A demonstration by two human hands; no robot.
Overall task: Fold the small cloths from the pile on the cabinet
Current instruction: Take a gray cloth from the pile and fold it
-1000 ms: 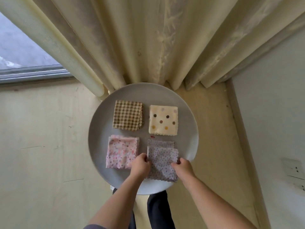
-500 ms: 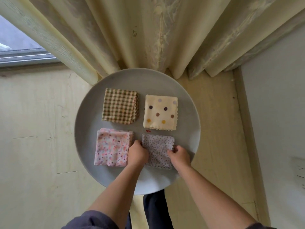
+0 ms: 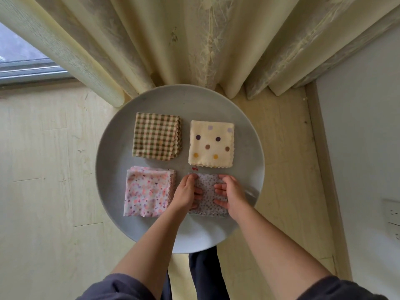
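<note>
Four folded small cloths lie on a round grey tabletop. A checked cloth is at the back left, a cream polka-dot cloth at the back right, and a pink floral cloth at the front left. At the front right lies a lilac dotted cloth. My left hand presses flat on its left side. My right hand presses flat on its right side, fingers pointing inward. The hands hide much of that cloth.
Cream curtains hang right behind the tabletop. A window is at the far left and a white wall with a socket at the right. Pale wooden floor surrounds the table. A tiny red scrap lies between the cloths.
The lilac cloth went from a loose overlapping fold to a compact square. Both hands moved from pinching its lower edges to pressing flat on top of it.
</note>
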